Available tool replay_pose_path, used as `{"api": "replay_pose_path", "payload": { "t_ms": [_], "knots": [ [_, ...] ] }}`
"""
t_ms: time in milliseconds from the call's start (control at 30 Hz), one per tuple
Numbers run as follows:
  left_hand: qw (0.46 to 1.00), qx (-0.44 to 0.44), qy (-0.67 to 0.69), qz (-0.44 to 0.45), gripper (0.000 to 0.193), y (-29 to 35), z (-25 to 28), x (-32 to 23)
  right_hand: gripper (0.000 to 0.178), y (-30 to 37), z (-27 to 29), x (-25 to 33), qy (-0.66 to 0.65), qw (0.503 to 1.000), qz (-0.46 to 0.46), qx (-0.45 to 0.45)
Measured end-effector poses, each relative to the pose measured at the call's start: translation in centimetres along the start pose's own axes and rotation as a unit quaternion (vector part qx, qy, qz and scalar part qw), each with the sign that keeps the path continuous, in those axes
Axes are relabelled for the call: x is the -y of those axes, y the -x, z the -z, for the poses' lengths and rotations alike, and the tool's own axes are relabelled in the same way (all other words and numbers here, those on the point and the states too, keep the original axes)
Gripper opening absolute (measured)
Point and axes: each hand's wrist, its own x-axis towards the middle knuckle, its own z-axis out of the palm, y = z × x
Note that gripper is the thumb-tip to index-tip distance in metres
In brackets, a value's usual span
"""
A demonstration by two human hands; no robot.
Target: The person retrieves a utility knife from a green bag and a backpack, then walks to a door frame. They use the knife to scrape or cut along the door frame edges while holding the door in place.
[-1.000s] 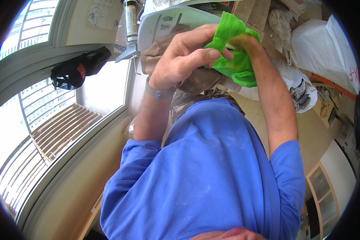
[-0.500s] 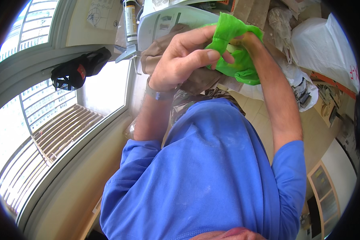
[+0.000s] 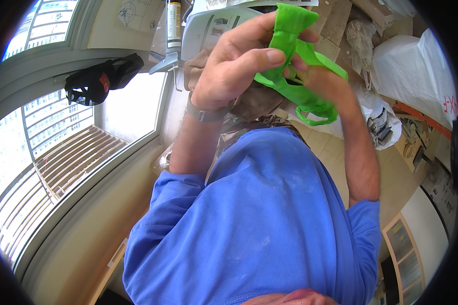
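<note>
A soft, thin bright green bag (image 3: 290, 94) hangs in folds in front of my chest, near the top of the head view. Its upper rim is bunched in my left hand (image 3: 234, 71), whose fingers curl behind the material while the thumb lies along the near side. My right hand (image 3: 331, 84) is at the bag's opening, reaching between its folds. Motion smears that hand and the green material hides part of its fingers, so whether it grips anything does not show. A loop of green material dangles below the right wrist.
A caulking gun with a cartridge (image 3: 173, 30) lies at the upper left, beside a white lidded box (image 3: 203, 33). A black cap (image 3: 89, 86) rests by the window. White plastic bags (image 3: 409, 66) and wooden boards (image 3: 336, 20) crowd the upper right.
My right hand has drawn back toward the right and slightly down, partly out of the bag. The bag has stretched and shifted right, and my left hand still holds its rim.
</note>
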Motion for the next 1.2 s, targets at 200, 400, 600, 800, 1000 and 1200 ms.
{"api": "replay_pose_path", "payload": {
  "t_ms": [200, 400, 600, 800, 1000, 1200],
  "knots": [
    [1.000, 0.004, -0.004, -0.008, 0.051, 0.5, -0.3, -0.2, 0.017, 2.2, 3.1, 8.1, -0.011, 0.988, -0.129, -0.083],
    [1.000, 0.020, -0.008, 0.003, 0.053, 1.4, -0.2, -0.6, 0.023, 4.7, 5.2, 6.9, -0.055, 0.964, -0.167, -0.198],
    [0.997, 0.062, -0.035, 0.013, 0.057, 1.7, -0.5, -0.4, 0.024, 4.3, 6.8, 5.6, -0.062, 0.950, -0.170, -0.253],
    [0.999, 0.046, -0.006, 0.019, 0.058, 1.6, -0.9, -0.8, 0.026, 4.7, 7.5, 5.3, -0.133, 0.949, -0.112, -0.262],
    [1.000, 0.010, 0.011, 0.028, 0.061, 2.4, -0.8, -1.1, 0.046, 9.4, 6.9, 4.6, -0.265, 0.891, -0.300, -0.213],
    [0.999, 0.013, 0.033, 0.012, 0.063, 2.5, -0.8, -1.0, 0.078, 11.8, -1.1, 4.4, -0.352, 0.870, -0.333, -0.093]
  ]
}}
